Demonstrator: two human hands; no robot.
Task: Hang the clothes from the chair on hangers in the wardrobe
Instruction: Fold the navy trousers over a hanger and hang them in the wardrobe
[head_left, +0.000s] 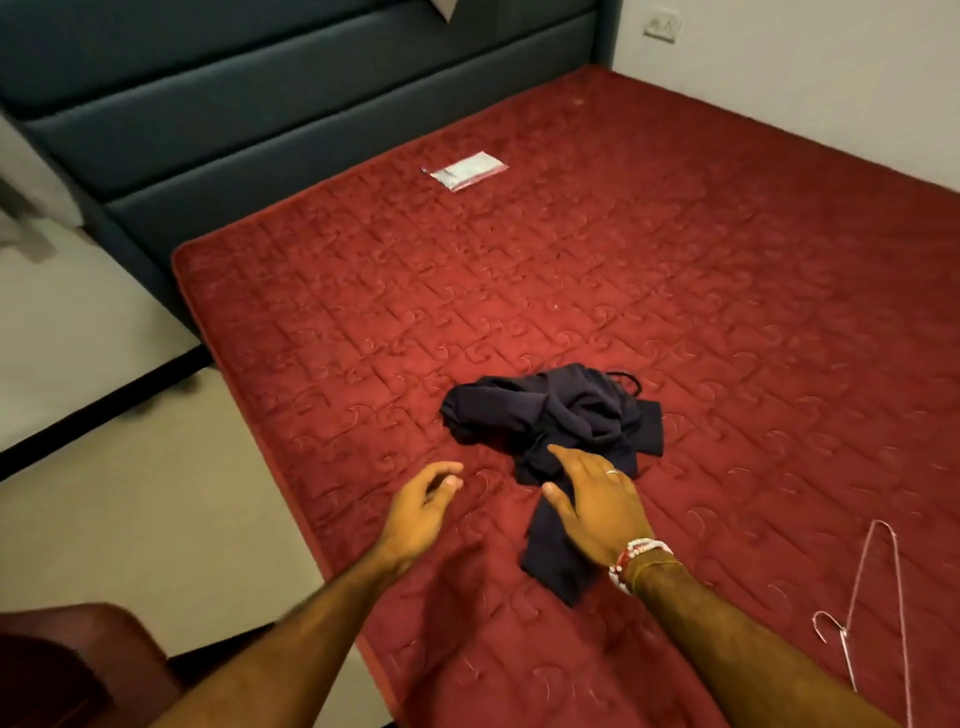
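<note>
A crumpled dark navy garment (561, 415) lies in a heap on the red quilted mattress (675, 270), one end trailing toward me. My right hand (592, 499) rests flat on the near part of the garment, fingers straight, a ring on one finger and beaded bands at the wrist. My left hand (423, 506) hovers just left of the garment over the mattress, fingers loosely curled and holding nothing. A thin wire hanger (878, 603) lies on the mattress at the lower right, apart from both hands.
A small clear plastic packet (466, 170) lies near the head of the mattress. A dark blue padded headboard (291, 98) runs along the far side. Beige floor (130, 493) lies to the left. A reddish-brown chair arm (78, 660) shows at the bottom left corner.
</note>
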